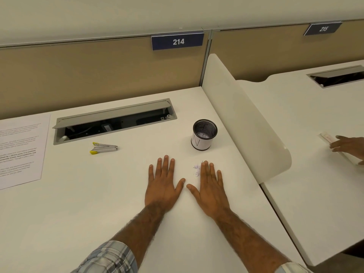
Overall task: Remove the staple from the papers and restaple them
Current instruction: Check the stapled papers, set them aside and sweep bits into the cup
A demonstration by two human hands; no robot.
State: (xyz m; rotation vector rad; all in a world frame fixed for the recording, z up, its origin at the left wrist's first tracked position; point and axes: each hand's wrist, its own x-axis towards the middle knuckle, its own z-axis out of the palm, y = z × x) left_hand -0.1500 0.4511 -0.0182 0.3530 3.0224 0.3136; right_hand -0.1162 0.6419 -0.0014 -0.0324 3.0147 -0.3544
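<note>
The left hand [163, 186] and right hand [211, 191] are lying flat on the white desk [78, 213], fingers straight, gripping nothing, thumbs nearly meeting. The papers [19, 150] are lying well to the left of the left hand (partly cut off by the frame), the stapler [103, 148] sitting between them, farther forward. Paper scraps [196, 170] are lying against the right fingertips, a mesh cup [203, 134] standing beyond.
</note>
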